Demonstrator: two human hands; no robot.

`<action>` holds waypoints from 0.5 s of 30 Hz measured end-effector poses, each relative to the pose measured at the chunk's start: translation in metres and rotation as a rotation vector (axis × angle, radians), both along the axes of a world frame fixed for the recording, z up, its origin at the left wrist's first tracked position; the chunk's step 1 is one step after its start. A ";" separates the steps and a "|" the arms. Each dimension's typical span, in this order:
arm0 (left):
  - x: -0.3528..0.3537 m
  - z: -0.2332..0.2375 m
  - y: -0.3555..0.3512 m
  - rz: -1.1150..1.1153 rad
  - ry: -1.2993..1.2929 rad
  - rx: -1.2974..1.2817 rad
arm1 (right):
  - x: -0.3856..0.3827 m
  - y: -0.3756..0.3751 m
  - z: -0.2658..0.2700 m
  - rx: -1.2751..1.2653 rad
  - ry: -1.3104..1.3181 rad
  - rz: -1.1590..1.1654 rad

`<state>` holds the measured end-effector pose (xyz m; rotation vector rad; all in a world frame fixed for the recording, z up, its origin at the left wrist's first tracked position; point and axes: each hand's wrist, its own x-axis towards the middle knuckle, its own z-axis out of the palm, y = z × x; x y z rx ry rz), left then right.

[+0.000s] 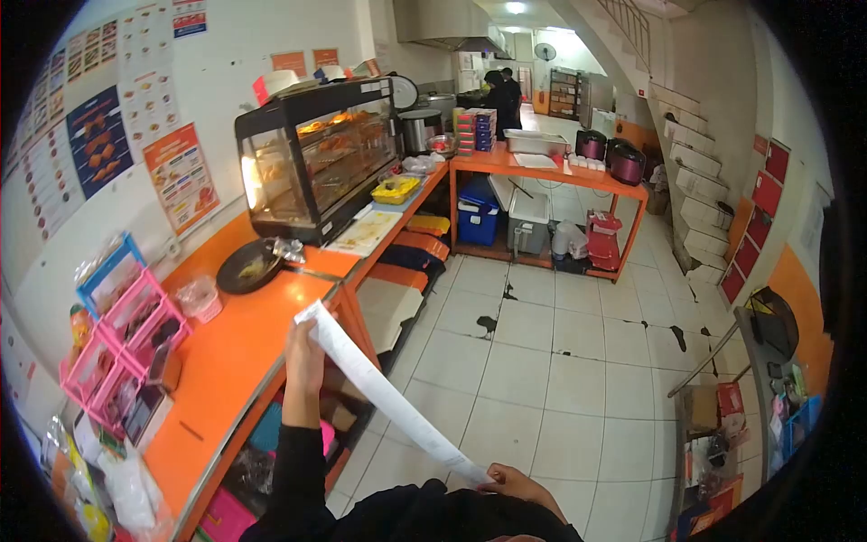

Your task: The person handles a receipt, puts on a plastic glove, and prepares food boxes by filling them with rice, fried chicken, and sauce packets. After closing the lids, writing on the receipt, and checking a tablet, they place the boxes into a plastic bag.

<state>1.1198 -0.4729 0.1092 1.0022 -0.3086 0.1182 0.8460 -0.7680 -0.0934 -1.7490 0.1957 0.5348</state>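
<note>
A long white paper strip [388, 397] with faint print stretches diagonally between my two hands. My left hand [304, 357] is raised beside the edge of the orange counter [226, 370], its fingers closed on the strip's upper end. Low in the view, close to my body, my right hand [517, 485] pinches the lower end. The strip hangs slightly curved above the tiled floor.
A glass food warmer [316, 158], a dark round pan [248, 266] and a pink rack [117, 343] stand along the left. Ahead, an orange table [542, 170] holds boxes and cookers. People in dark clothes [506, 95] stand far back. Stairs [700, 181] rise at right.
</note>
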 end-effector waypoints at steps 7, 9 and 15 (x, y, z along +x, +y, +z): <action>0.206 0.047 -0.094 -0.154 -0.074 -0.067 | 0.187 -0.102 -0.014 0.435 -0.061 0.025; 0.253 0.065 -0.100 -0.068 -0.091 -0.043 | 0.266 -0.136 -0.017 0.283 0.015 0.144; 0.422 0.125 -0.058 0.057 -0.130 -0.132 | 0.502 -0.154 -0.027 -0.005 -0.434 0.170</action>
